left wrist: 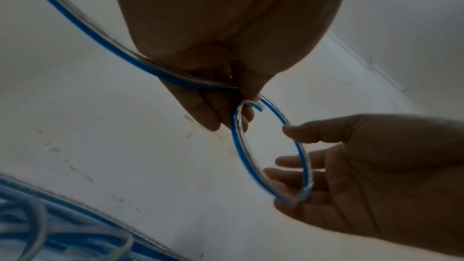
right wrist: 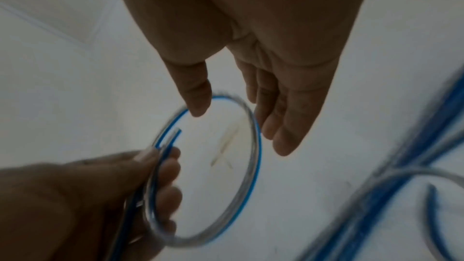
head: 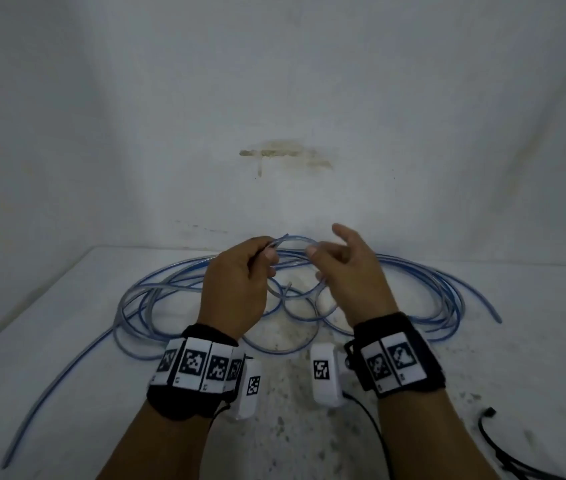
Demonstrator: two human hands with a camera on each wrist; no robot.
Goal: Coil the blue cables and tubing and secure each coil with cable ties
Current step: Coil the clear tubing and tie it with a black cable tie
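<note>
Clear tubing with a blue stripe [head: 156,296] lies in wide loose loops on the white table [head: 66,323]. My left hand [head: 267,258] pinches the tubing near its cut end and holds up one small loop [left wrist: 303,158], with the tube end poking out past the fingers. My right hand [head: 326,251] is open beside that loop. In the right wrist view its thumb [right wrist: 198,94] sits inside the ring [right wrist: 256,146] and its straight fingers [right wrist: 283,126] lie outside, without gripping. A long tail of tubing [head: 52,372] runs to the near left.
Black cable ties [head: 493,441] lie on the table at the near right. A stained white wall [head: 285,154] stands close behind the table's far edge. The tabletop in front of my wrists is speckled with dirt [head: 285,427].
</note>
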